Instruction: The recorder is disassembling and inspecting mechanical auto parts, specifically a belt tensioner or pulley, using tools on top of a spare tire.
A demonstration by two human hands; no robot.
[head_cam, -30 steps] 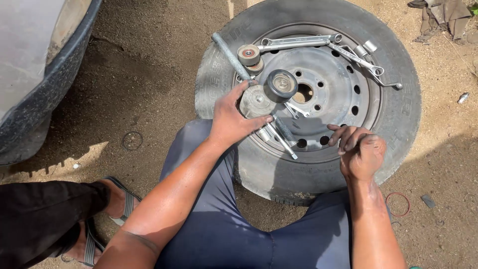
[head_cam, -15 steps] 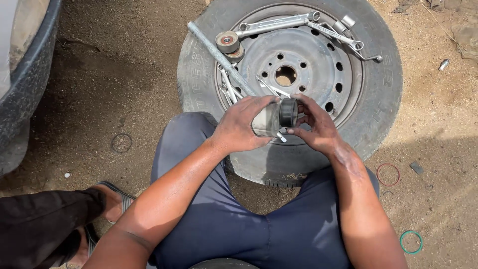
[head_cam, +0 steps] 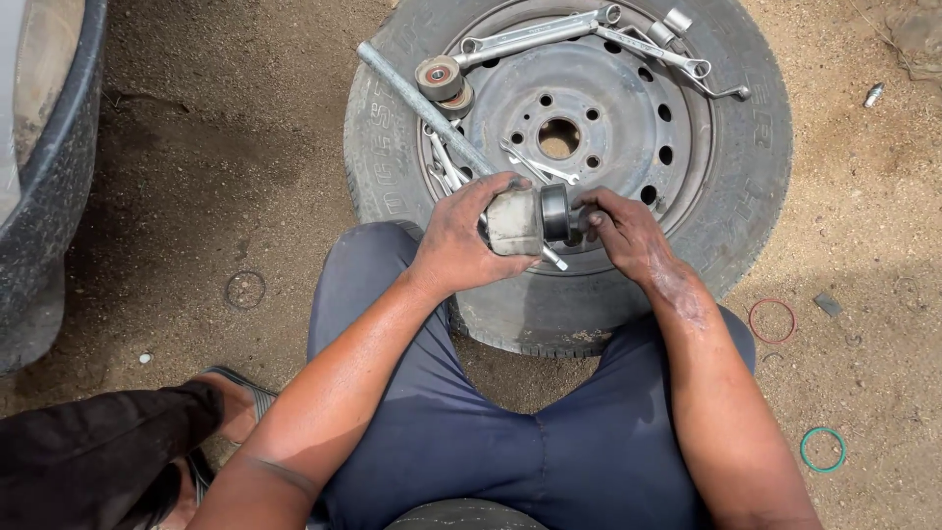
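Note:
My left hand point(head_cam: 461, 240) grips a grey metal pulley part point(head_cam: 515, 221), holding it above the near rim of a wheel point(head_cam: 746, 196) that lies flat on the dirt. My right hand point(head_cam: 623, 231) holds the black round wheel point(head_cam: 555, 212) at the part's right end, fingers curled around it. Both hands meet over my lap, just above the tyre's near edge. A thin rod sticks out below the part.
On the steel rim lie several wrenches point(head_cam: 535, 34), a long grey bar point(head_cam: 422, 103), a small roller point(head_cam: 439, 77) and a socket point(head_cam: 677, 20). Another person's foot in a sandal point(head_cam: 231, 402) is at lower left. Rubber rings point(head_cam: 822, 450) lie on the dirt. A vehicle's dark body point(head_cam: 39, 177) stands left.
My left hand lifted the pulley part off the rim and drew it toward me. My right hand came over from the tyre's right side and closed on its black wheel.

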